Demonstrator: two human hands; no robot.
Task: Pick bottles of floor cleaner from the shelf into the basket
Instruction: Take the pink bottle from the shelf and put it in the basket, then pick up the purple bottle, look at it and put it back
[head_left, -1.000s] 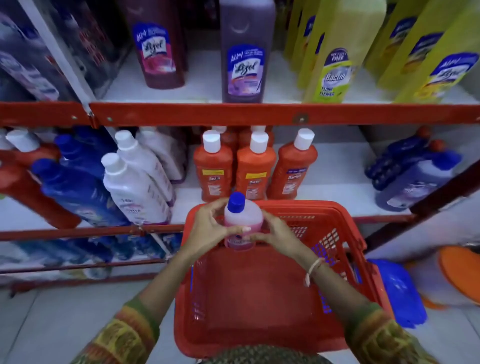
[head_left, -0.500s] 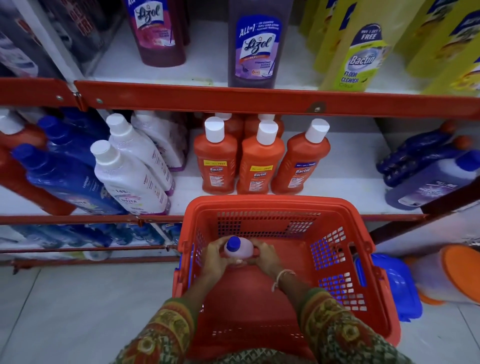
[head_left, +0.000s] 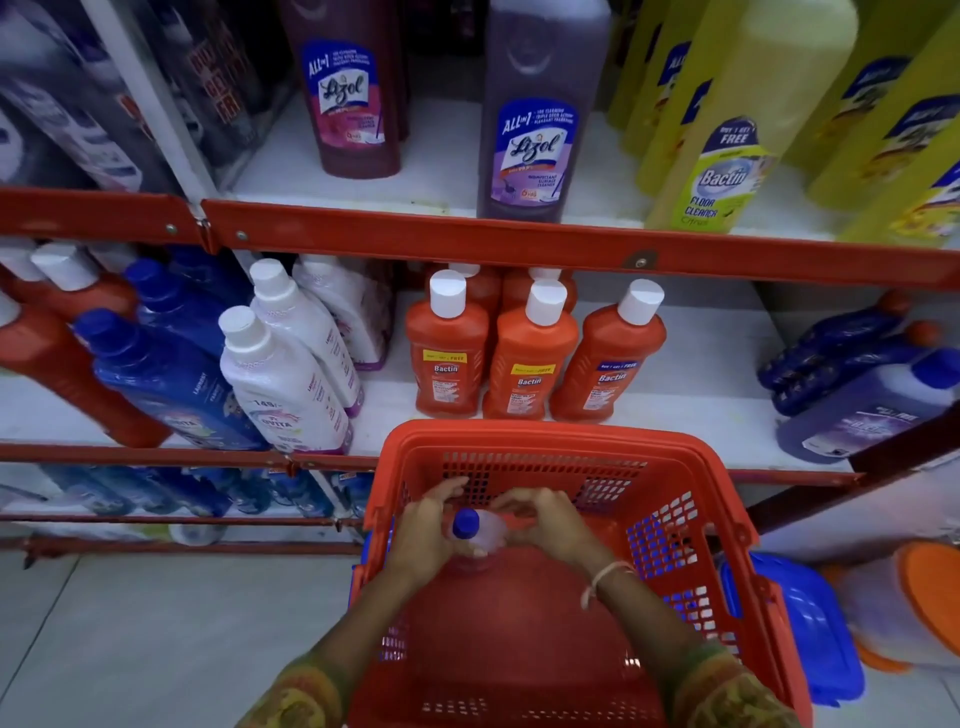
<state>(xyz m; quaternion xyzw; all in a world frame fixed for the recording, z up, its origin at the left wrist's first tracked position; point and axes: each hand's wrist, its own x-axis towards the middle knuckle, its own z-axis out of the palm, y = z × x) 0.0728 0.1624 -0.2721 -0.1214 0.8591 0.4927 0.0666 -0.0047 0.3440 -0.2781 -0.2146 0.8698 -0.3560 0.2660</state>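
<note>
A small pale pink bottle with a blue cap (head_left: 485, 532) stands upright low inside the red plastic basket (head_left: 691, 467). My left hand (head_left: 423, 535) presses its left side and my right hand (head_left: 550, 525) its right side. The fingers of both hands are lifted and loosely curled above the bottle's shoulder. Behind the basket, on the middle shelf, stand orange Bactin floor cleaner bottles (head_left: 530, 364) with white caps. On the upper shelf are a purple Lizol bottle (head_left: 537, 119), a maroon Lizol bottle (head_left: 353, 98) and yellow Bactin floor cleaner bottles (head_left: 727, 135).
White bottles (head_left: 283, 384) and blue bottles (head_left: 161, 374) lean on the middle shelf to the left. Purple bottles (head_left: 862, 400) lie at the right. A blue lid (head_left: 800, 623) and an orange-lidded container (head_left: 930, 597) sit on the floor beside the basket. Red shelf rails (head_left: 519, 244) cross the view.
Both hands have carried the pink bottle from above the basket's rim down to its floor. Their fingers have since loosened from around it.
</note>
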